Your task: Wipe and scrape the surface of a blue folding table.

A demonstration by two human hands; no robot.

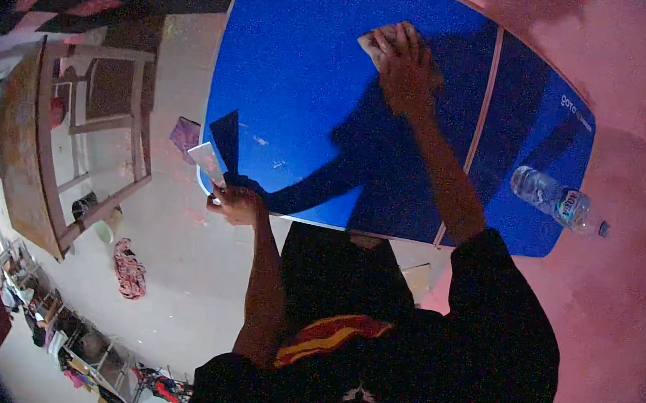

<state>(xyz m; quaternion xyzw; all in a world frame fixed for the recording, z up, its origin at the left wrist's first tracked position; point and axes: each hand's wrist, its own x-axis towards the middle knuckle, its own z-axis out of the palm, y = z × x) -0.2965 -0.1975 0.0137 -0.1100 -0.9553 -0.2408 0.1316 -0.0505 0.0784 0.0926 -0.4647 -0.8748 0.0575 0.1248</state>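
Hands: right hand point(406, 66) pressed flat on one pale cloth point(376, 43) mid-surface point(293, 59); left hand point(235, 202) pinching one white card point(206, 160) at near-left corner. One water bottle point(552, 199) at right edge.

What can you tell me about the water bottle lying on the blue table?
The clear plastic water bottle lies on its side near the right-hand edge of the blue folding table. It has ridged see-through walls and a coloured label band wrapped near its neck. Its cap end points right, out past the table's edge. Whether it holds water cannot be told. It rests on the tabletop, and neither hand touches it; it lies apart from the person's right arm.
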